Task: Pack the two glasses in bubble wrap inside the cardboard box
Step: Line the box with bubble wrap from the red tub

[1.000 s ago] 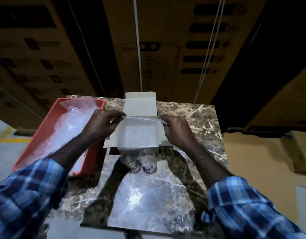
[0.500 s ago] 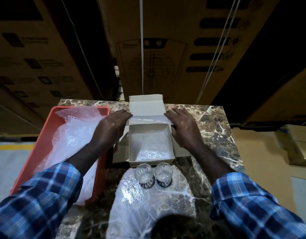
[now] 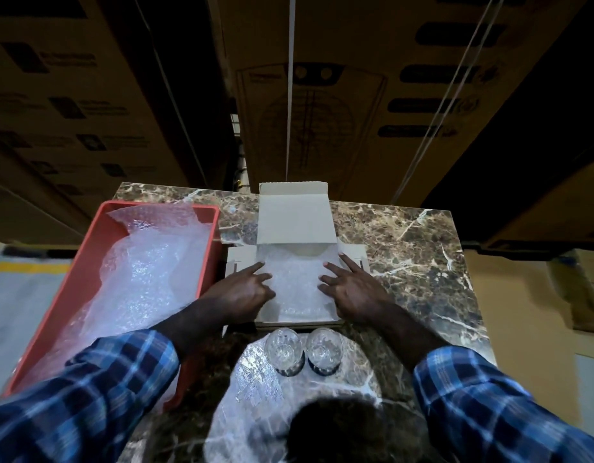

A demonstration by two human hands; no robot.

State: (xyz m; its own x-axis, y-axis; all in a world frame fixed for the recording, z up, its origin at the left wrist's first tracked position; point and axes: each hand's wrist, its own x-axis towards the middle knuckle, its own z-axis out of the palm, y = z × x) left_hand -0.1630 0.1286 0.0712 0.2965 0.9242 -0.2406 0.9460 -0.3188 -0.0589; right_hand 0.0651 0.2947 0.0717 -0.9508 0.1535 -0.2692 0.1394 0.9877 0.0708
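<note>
Head view: my left hand [image 3: 240, 290] and right hand [image 3: 354, 290], grip loose and fingers straight, press the clear bubble wrap sheet [image 3: 297, 282] into the open white cardboard box [image 3: 294, 222]; two clear glasses [image 3: 302, 349] stand just before it on the table [image 3: 406, 248].

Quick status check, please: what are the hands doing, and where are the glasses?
Left hand and right hand open, pressing bubble wrap sheet into white cardboard box. Two clear glasses unpacked beside box. Nothing blocking.
</note>
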